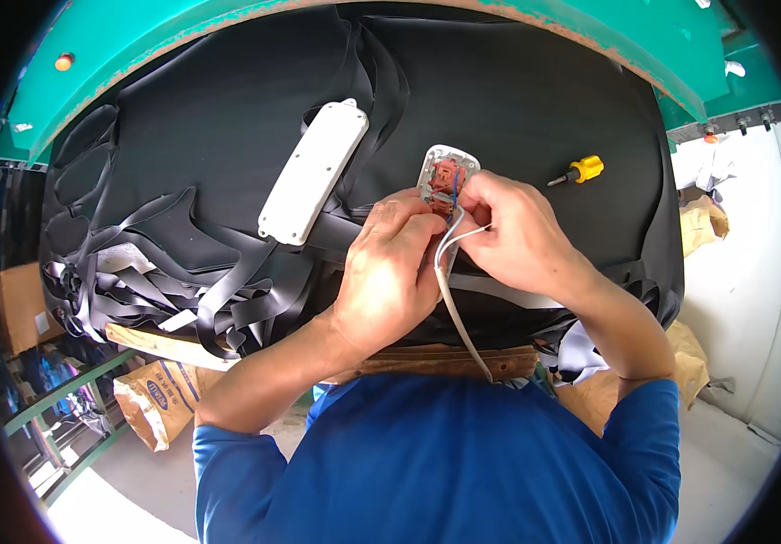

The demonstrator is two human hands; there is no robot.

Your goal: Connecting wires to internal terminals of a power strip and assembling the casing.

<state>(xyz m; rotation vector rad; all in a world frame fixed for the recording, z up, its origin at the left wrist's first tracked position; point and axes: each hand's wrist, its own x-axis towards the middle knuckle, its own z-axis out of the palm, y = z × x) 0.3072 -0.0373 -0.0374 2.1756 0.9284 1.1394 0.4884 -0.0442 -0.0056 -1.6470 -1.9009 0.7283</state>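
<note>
We're bent over a table (227, 109) covered w/ a black sheet, both hands on an opened socket base (446, 174), a small white shell w/ reddish terminals showing inside. It lies near the middle of the sheet, just above our knuckles.

Left hand (390, 276): grip clenched around the lower end of the socket base and the white cable (459, 326) feeding it, prob. to pin the piece flat so it can't slide on the slick cover. Right hand (515, 231): fingertips pinched on the thin wires (453, 186), 1 blue & at least 1 pale, right at the terminals. A fine pinch like that suits guiding wire ends into tight slots. Exact contact pt is hidden by the fingers.

The cable runs from the hands down toward our body and drops past the table edge, so slack stays out of the way.

Long white cover (311, 172) lies to the left, apart from the hands, tilted diagonally. A yellow-handled screwdriver (579, 170) sits to the right, near the right hand & within reach. Loose black strips (182, 281) pile up along the left part of the table. Brown paper sack (159, 399) stands on the floor below, left.
</note>
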